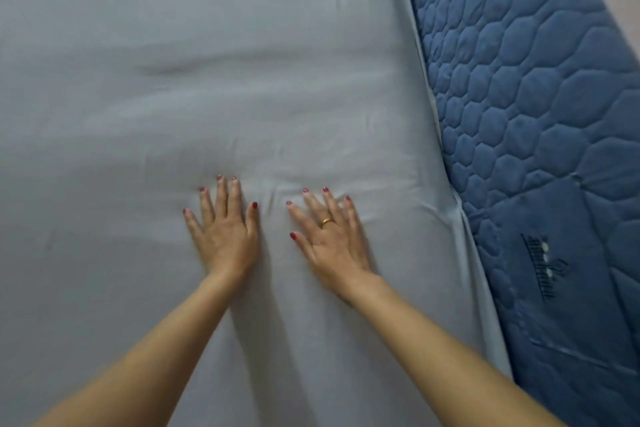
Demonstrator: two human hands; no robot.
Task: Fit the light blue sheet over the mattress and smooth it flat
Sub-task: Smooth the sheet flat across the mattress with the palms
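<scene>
Soft, thin cloth: the light blue sheet [207,45] covers the mattress [540,107] top, quilted side bare. Your left hand [227,232] and right hand [330,239] press flat, fingers spread; it probably bunches, so tug the edge near that side.

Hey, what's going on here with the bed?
A person is making the bed. Both the left hand and the right hand press flat, fingers spread, on the light blue sheet. Creases still run across it ahead of the fingertips. On the right, the sheet's edge stops short, leaving the quilted blue mattress side uncovered.
</scene>
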